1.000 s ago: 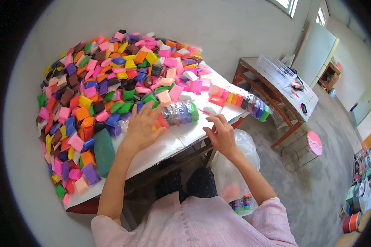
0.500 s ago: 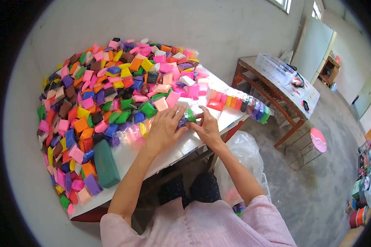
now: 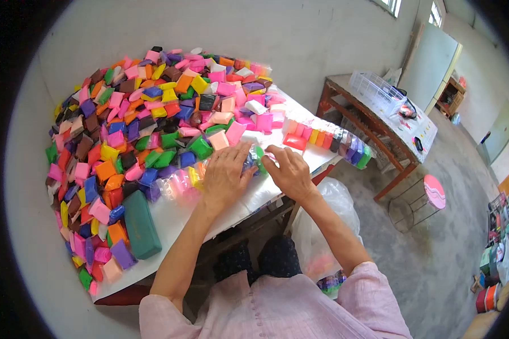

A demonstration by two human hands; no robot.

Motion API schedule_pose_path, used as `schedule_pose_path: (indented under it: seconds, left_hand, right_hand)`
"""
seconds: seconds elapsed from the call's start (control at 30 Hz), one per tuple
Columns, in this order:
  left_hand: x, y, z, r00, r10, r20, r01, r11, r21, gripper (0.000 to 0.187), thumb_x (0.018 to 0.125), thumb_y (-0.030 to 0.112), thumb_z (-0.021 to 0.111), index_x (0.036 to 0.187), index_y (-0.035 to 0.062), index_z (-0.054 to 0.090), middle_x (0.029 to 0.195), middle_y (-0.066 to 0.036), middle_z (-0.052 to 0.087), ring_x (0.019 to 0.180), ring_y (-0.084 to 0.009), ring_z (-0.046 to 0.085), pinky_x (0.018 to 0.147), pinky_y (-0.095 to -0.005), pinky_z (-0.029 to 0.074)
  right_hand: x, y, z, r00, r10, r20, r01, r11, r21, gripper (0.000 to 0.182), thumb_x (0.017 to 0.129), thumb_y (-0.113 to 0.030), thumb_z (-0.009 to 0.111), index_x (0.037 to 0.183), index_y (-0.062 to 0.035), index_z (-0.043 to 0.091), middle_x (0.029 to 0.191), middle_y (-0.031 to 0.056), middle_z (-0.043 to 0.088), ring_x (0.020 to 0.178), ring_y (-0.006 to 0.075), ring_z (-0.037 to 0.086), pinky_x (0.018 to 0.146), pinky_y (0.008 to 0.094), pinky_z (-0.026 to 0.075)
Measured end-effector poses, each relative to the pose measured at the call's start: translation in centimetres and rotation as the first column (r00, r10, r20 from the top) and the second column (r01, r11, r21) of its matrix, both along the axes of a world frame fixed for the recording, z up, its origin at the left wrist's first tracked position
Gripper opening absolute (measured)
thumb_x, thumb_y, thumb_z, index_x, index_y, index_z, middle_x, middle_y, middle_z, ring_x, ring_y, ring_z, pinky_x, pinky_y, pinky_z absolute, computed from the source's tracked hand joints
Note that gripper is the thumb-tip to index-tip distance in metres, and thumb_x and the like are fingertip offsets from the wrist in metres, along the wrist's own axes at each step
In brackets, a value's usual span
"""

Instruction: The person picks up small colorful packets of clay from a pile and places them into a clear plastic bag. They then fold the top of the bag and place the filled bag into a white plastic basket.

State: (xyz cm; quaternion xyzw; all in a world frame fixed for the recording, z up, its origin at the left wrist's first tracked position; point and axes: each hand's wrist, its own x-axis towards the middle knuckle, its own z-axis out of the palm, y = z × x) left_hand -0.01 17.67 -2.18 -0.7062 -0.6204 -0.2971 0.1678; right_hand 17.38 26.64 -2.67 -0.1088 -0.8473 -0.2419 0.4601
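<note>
A long clear sleeve (image 3: 178, 185) filled with a row of small coloured packets lies along the front of the table. My left hand (image 3: 225, 178) lies across it, fingers over the far side and thumb along the near side, hiding its middle. A green packet (image 3: 259, 160) shows at the sleeve's right end, past my left thumb. Just right of that end is my right hand (image 3: 292, 174), its fingers bent and its thumb and forefinger apart. Beyond both hands spreads a big heap of loose, soft-looking coloured packets (image 3: 167, 141).
A second filled sleeve (image 3: 328, 141) and a red packet (image 3: 294, 142) lie at the table's right end. A green block (image 3: 142, 225) sits front left. Below hangs a clear plastic bag (image 3: 329, 217). Further right stand a wooden table (image 3: 333, 87) with a clear basket (image 3: 377, 90) and a pink-topped stool (image 3: 434, 191).
My right hand has drawn slightly right, its thumb and forefinger parting from the sleeve's green end. My left hand stays over the sleeve. The whole view has shifted slightly.
</note>
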Motion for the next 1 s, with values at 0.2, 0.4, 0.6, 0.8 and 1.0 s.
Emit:
schedule_pose_path:
  seconds: [0.2,0.4,0.6,0.8,1.0]
  left_hand:
    - [-0.1,0.2,-0.3,1.000,0.009,-0.001,-0.009,1.000,0.006,0.055,0.084,0.026,0.068,0.134,0.0054,0.054,0.130,-0.016,0.060,0.118,-0.0327,0.056,0.102,-0.0440,0.041]
    - [0.0,0.1,-0.1,1.000,0.007,-0.017,-0.007,1.000,0.000,0.052,0.084,0.022,0.068,0.132,0.0048,0.055,0.128,-0.015,0.060,0.118,-0.0324,0.056,0.102,-0.0434,0.042]
    - [0.0,-0.1,-0.1,1.000,0.010,-0.012,-0.010,1.000,-0.005,0.057,0.081,0.022,0.070,0.133,0.0046,0.053,0.128,-0.016,0.058,0.118,-0.0329,0.055,0.103,-0.0435,0.041]
    - [0.4,-1.0,1.2,0.998,-0.010,-0.063,0.005,0.997,-0.076,0.069,0.077,0.028,0.072,0.138,0.0037,0.048,0.134,-0.015,0.054,0.123,-0.0327,0.051,0.105,-0.0451,0.038]
    - [-0.4,-0.2,-0.6,0.998,0.008,-0.058,-0.011,0.999,-0.053,0.066,0.082,0.027,0.070,0.139,0.0035,0.047,0.136,-0.016,0.053,0.125,-0.0328,0.049,0.107,-0.0448,0.036]
  right_hand:
    - [0.9,0.2,-0.3,0.999,0.027,0.029,-0.029,0.998,0.050,0.021,0.075,-0.011,0.067,0.095,-0.0060,0.063,0.090,0.0030,0.056,0.073,0.0165,0.056,0.058,0.0303,0.044]
    - [1.1,0.4,-1.1,0.997,0.044,0.066,-0.051,0.993,0.103,0.023,0.074,-0.010,0.067,0.096,-0.0037,0.064,0.087,0.0048,0.056,0.074,0.0176,0.057,0.059,0.0307,0.044]
    - [0.9,1.0,-1.6,0.988,0.092,0.123,-0.105,0.989,0.101,0.021,0.076,-0.009,0.068,0.095,-0.0012,0.064,0.086,0.0062,0.055,0.077,0.0191,0.058,0.061,0.0313,0.045]
    - [0.7,1.5,-1.7,0.980,0.087,0.179,-0.109,0.988,0.112,0.017,0.074,-0.011,0.065,0.088,-0.0015,0.063,0.085,0.0059,0.054,0.081,0.0197,0.058,0.064,0.0311,0.047]
    - [0.4,1.5,-1.6,0.978,0.082,0.189,-0.106,0.987,0.120,0.018,0.073,-0.014,0.063,0.086,-0.0023,0.063,0.085,0.0053,0.055,0.082,0.0194,0.058,0.065,0.0310,0.047]
